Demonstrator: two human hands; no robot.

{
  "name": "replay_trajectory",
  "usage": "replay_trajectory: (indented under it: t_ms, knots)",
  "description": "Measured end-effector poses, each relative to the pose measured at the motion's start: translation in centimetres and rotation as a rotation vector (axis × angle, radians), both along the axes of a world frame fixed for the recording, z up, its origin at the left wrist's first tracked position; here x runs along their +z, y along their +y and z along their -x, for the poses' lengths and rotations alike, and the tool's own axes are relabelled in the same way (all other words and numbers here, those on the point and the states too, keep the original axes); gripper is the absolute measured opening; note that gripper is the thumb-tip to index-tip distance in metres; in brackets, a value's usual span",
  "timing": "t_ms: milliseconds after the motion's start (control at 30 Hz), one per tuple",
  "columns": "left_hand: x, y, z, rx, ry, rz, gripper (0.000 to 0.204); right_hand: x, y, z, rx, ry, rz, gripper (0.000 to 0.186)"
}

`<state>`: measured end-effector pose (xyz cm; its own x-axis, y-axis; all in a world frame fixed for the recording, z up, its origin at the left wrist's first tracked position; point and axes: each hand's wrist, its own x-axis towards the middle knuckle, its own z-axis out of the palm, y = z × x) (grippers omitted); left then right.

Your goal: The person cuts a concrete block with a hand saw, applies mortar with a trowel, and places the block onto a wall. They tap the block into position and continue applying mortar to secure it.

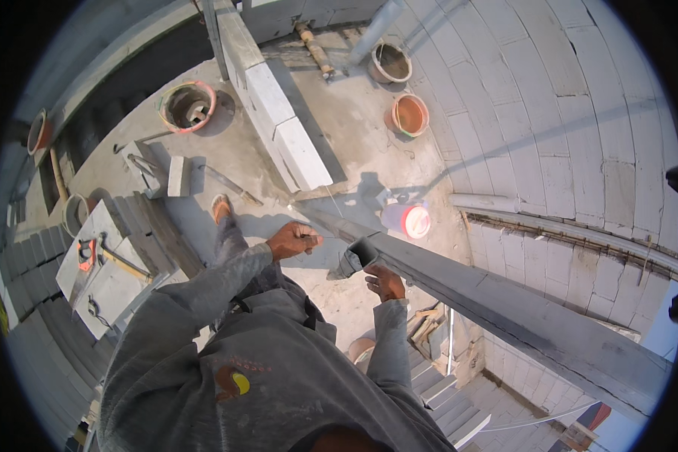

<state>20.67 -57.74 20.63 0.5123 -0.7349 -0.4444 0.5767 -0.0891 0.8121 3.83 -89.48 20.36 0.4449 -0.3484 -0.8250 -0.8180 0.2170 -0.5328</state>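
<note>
My left hand point(294, 241) is raised in front of my body with its fingers pinched together; whatever is between them is too small to make out. To its right, my right hand point(386, 283) curls behind a grey, mortar-coated scoop point(354, 258) and appears to grip it; its handle is hidden. The scoop's dark open mouth tilts beside the long grey beam point(459, 282) running toward the lower right. A thin string point(333, 200) shows near the end of a white block wall point(286, 139).
Beyond the beam stands a translucent bucket with a red-rimmed lid point(415, 222). Farther off are an orange bucket point(407, 115), a mortar bucket point(391, 62) and a round tub point(187, 107). At left, a handsaw point(87, 260) lies on a pale board point(98, 290) beside stacked blocks point(41, 248).
</note>
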Motion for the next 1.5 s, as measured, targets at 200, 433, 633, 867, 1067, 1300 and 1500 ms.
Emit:
replay_trajectory:
  t_ms: [200, 433, 633, 867, 1067, 1300, 1500]
  knots:
    - [4.9, -0.6, -10.6, -0.451, -0.867, -0.183, 0.024, 2.7, 0.3, -6.7, 0.118, -0.695, -0.055, 0.049]
    - [8.3, -11.4, -16.1, -0.708, -1.377, -0.159, 0.02, 6.8, 6.0, -17.0, 0.554, -0.379, 0.068, 0.032]
    - [8.1, -13.4, -13.9, -0.614, -1.386, -0.029, 0.018, 0.4, 5.0, -14.8, 0.257, -0.77, -0.355, 0.026]
    - [10.3, -7.2, -12.7, 0.099, -1.183, -0.063, 0.022, -2.5, 5.6, -9.5, 0.252, -0.77, 0.201, 0.041]
    - [7.3, 2.3, -8.0, 0.411, -0.773, -0.205, 0.023, -5.4, 3.8, -8.8, -0.058, -0.514, -0.261, 0.027]
    - [4.1, 10.5, -6.7, 0.425, -0.561, -0.351, 0.021, -5.9, 1.8, -8.8, -0.039, -0.315, -0.615, 0.043]
    - [3.4, 18.5, -12.8, 0.326, -0.619, -0.416, 0.023, 2.2, 5.0, -11.0, -0.044, -0.017, -0.099, 0.041]
